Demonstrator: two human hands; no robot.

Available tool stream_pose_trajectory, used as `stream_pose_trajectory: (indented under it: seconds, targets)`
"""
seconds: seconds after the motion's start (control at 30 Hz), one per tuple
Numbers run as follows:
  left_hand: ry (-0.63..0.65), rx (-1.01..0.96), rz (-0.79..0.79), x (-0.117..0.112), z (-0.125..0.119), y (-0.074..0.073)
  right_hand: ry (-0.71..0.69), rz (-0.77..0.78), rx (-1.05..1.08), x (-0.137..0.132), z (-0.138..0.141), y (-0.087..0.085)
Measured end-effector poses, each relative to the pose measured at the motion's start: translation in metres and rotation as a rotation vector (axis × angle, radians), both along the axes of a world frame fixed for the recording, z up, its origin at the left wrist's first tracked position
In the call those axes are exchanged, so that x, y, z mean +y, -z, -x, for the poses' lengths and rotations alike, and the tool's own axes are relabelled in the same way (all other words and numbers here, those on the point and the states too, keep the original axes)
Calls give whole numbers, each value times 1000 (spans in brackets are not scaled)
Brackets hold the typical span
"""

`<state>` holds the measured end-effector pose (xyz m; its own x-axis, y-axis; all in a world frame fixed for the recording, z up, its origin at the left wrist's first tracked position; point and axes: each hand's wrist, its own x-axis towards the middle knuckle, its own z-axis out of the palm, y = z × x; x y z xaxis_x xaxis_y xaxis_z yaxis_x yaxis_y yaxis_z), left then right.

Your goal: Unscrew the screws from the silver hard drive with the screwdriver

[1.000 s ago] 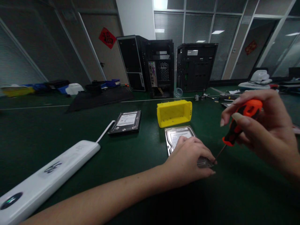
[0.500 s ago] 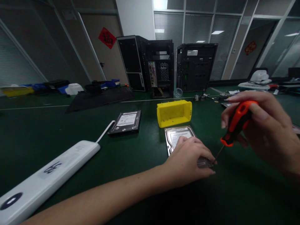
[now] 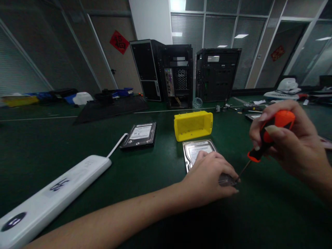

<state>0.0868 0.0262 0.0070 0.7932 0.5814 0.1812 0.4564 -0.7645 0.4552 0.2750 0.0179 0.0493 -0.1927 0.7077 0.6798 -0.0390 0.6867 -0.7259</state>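
Obs.: brace and bear straight

My judgement of good practice: keep the screwdriver [image 3: 264,136] in line with whatever it bears on, press steadily, brace firmly against slipping. Right hand [image 3: 287,145] closed round the handle; tip at the near-right end of a grey metal part [image 3: 226,180]. Left hand [image 3: 211,174] curled narrow over that part. Hard drive [image 3: 199,148] partly hidden behind it, just nearer than the yellow bin [image 3: 190,123]; whether joined to the part, cannot tell.
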Motion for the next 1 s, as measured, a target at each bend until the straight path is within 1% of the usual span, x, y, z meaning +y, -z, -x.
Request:
stream_pose_trajectory:
  seconds: [0.1, 0.2, 0.27, 0.33, 0.4, 0.43, 0.67, 0.87, 1.0]
  targets:
    - [-1, 5, 1, 0, 0, 0, 58, -88, 1, 2, 1, 2]
    - [1, 5, 1, 0, -1, 0, 45, -128, -32, 1, 2, 3]
    - [1, 3, -3, 1, -1, 1, -3, -123, -25, -2, 3, 2]
    - [1, 2, -7, 1, -1, 1, -37, -80, 5, -6, 4, 0]
    - [-1, -1, -10, 1, -1, 1, -28, -29, 37, -9, 5, -2]
    - [-1, -1, -9, 1, -1, 1, -24, -30, 38, -10, 5, -3]
    - [-3, -3, -10, 0, 0, 1, 104, -59, 43, -10, 3, -5]
    - [-5, -5, -22, 0, 0, 4, 184, -155, -30, -11, 0, -6]
    - [2, 0, -16, 0, 0, 3, 234, -176, -53, -9, -2, -4]
